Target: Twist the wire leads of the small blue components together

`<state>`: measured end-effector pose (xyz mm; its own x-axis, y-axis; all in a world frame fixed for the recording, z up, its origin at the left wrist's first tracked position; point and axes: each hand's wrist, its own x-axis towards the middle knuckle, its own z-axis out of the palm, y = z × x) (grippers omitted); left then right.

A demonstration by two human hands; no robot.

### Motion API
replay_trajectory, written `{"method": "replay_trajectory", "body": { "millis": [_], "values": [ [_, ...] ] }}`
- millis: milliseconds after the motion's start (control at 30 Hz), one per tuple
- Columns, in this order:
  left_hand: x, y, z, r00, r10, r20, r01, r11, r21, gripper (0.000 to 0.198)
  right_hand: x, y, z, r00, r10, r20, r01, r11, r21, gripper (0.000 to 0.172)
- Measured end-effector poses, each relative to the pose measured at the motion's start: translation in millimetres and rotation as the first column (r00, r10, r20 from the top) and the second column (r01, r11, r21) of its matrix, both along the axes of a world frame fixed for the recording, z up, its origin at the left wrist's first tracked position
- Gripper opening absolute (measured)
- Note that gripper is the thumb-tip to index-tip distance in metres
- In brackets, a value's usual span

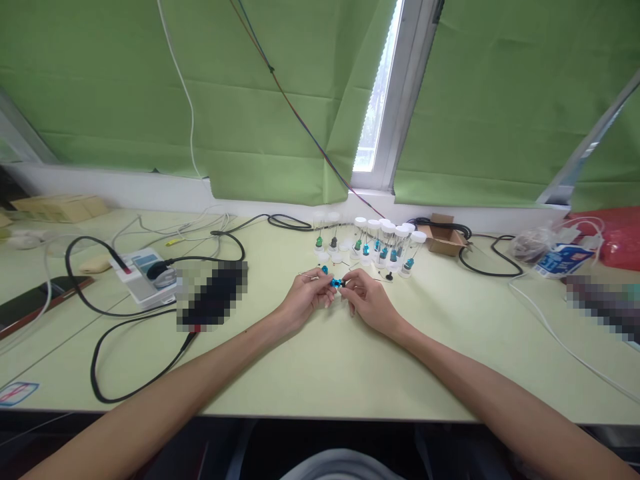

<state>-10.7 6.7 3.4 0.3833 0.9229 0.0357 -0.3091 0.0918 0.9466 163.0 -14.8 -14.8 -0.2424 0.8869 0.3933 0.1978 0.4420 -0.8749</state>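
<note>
My left hand (311, 293) pinches a small shiny blue piece (336, 283) between thumb and fingers over the table. From the right, the fingertips of my right hand (369, 300) close on a small black piece (343, 284) at the end of the blue one; whether the two are joined is too small to tell. Another blue bit (325, 269) shows just above my left fingers, with a thin rod by it. Beyond my hands stand several clear tubes with white caps (386, 228), holding blue or green pieces on thin stems. A small black part (389, 276) lies near them.
Left of my arm are a white power strip (145, 273), looping black cables (100, 373) and a pixelated dark object (215, 297). An open cardboard box (444, 240) sits behind the tubes. At right lie a blue-white packet (565, 259) and a red bag (620, 240).
</note>
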Motion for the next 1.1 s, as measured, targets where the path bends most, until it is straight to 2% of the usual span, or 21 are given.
{"method": "replay_trajectory", "body": {
  "millis": [167, 433, 567, 800, 1100],
  "values": [
    [-1.2, 0.2, -1.9, 1.0, -0.016, -0.014, 0.016, 1.0, 0.009, 0.025, 0.0, -0.4, 1.0, 0.999, -0.006, 0.039, 0.006, 1.0, -0.015, 0.026],
    [-0.3, 0.9, -1.8, 1.0, -0.024, -0.017, 0.025, 1.0, 0.007, 0.027, -0.3, -0.3, 3.2, 0.992, -0.051, 0.119, 0.051, 0.999, 0.002, 0.04],
    [0.0, 0.4, 0.2, 1.0, -0.003, -0.002, 0.003, 1.0, -0.006, 0.025, -0.5, -1.4, 3.6, 0.996, -0.041, 0.075, 0.042, 0.999, -0.011, 0.028],
    [0.0, 0.8, -0.8, 1.0, 0.0, 0.009, 0.0, 1.0, -0.011, 0.024, 0.2, -2.1, 3.2, 1.0, -0.002, 0.025, 0.002, 1.0, 0.002, 0.023],
    [-0.7, 0.8, -1.1, 1.0, -0.024, -0.014, 0.024, 1.0, 0.008, 0.026, 0.3, -0.2, 1.7, 0.997, -0.024, 0.07, 0.024, 1.0, 0.006, 0.026]
  ]
}}
